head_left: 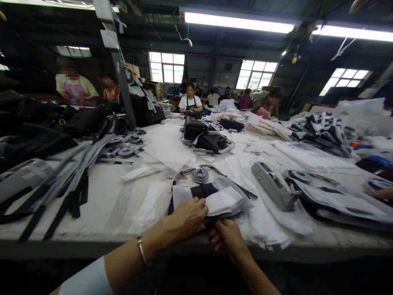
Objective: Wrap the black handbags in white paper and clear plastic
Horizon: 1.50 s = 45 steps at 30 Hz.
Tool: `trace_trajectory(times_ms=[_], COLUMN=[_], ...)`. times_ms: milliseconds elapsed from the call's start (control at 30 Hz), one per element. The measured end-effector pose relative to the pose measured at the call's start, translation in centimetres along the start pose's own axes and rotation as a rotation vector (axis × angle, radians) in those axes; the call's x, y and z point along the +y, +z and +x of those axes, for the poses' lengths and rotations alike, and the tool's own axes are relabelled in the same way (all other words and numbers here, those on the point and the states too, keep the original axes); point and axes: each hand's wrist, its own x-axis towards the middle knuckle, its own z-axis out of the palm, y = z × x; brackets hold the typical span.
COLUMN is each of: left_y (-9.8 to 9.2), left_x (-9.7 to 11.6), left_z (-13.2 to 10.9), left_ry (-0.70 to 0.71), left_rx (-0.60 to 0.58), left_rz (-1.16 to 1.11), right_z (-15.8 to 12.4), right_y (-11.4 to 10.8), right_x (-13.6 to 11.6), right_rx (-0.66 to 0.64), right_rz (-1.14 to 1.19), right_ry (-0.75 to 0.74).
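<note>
In front of me at the table's front edge lies a black bag [202, 190], partly covered by white wrapping paper [225, 200]. My left hand [186, 217] is closed over its near edge, knuckles up, with the thumb mostly hidden underneath. Just to the right, my right hand [229, 237] has its fingers curled at the bag's lower edge, below the paper. What lies between those fingers is partly hidden. A coiled strap [200, 175] in clear wrap sits behind the bag, and a longer black strap loops around its far side.
To the right stands a grey tape dispenser [273, 186] beside white paper strips [260, 223]. Wrapped straps [82, 176] spread across the left. Black bags [196, 129] and paper sheets [168, 147] lie farther back. Another person's hand [380, 194] reaches in at right; several people work behind.
</note>
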Motion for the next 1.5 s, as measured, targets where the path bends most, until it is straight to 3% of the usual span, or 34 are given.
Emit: trace_trajectory(times_ms=[133,200,267,333,400,467,533,600,667,767,967,1133,1200,1300,1400,1500], left_y=[3.5,5.8,8.0,9.7,10.5,10.6,10.1,9.7,9.5,9.5,8.4,6.3,6.3,7.1,8.0,8.1], left_x=[2.3,2.7,2.9,3.1,3.5,4.1,4.6,5.0,5.1,4.8,2.4,0.7,0.4,-0.1,-0.9,-2.0], left_z=[-1.2,-1.7,-2.1,-2.3,-2.5,-2.7,-2.8,-2.8,-2.5,-2.1,-2.5,-3.0,-2.8,-2.6,-2.7,-3.3], left_ry=[-0.173,-0.219,-0.231,-0.227,-0.241,-0.264,-0.282,-0.277,-0.273,-0.263,-0.132,-0.108,-0.111,-0.167,-0.231,-0.207], left_rx=[0.057,0.142,0.315,0.495,0.632,0.693,0.702,0.686,0.669,0.619,0.558,0.564,0.601,0.707,0.753,0.788], left_rz=[0.024,0.038,0.084,0.153,0.244,0.365,0.479,0.558,0.610,0.653,0.559,0.425,0.409,0.429,0.463,0.465], right_z=[-1.3,-2.4,-3.3,-3.3,-2.3,-0.7,0.9,1.9,2.3,1.9,0.9,1.5,2.0,2.4,2.3,1.5], right_y=[-0.7,-1.2,-1.8,-2.3,-2.7,-3.1,-3.4,-3.7,-3.8,-3.7,-2.5,0.0,1.1,2.4,3.6,4.8], right_x=[-0.1,-0.8,-2.3,-4.1,-5.5,-6.0,-5.6,-4.9,-4.4,-4.4,-4.8,-4.1,-4.3,-5.1,-5.6,-6.0], right_rx=[-0.032,-0.040,-0.037,-0.116,-0.289,-0.418,-0.409,-0.323,-0.267,-0.285,-0.298,-0.114,-0.054,-0.081,-0.120,-0.141], right_rz=[-0.301,-0.529,-0.675,-0.815,-1.030,-1.280,-1.480,-1.595,-1.627,-1.618,-1.633,-1.566,-1.546,-1.564,-1.638,-1.727], right_ry=[-0.108,-0.355,-0.693,-0.986,-1.206,-1.421,-1.616,-1.722,-1.741,-1.709,-1.620,-1.693,-1.762,-1.805,-1.748,-1.651])
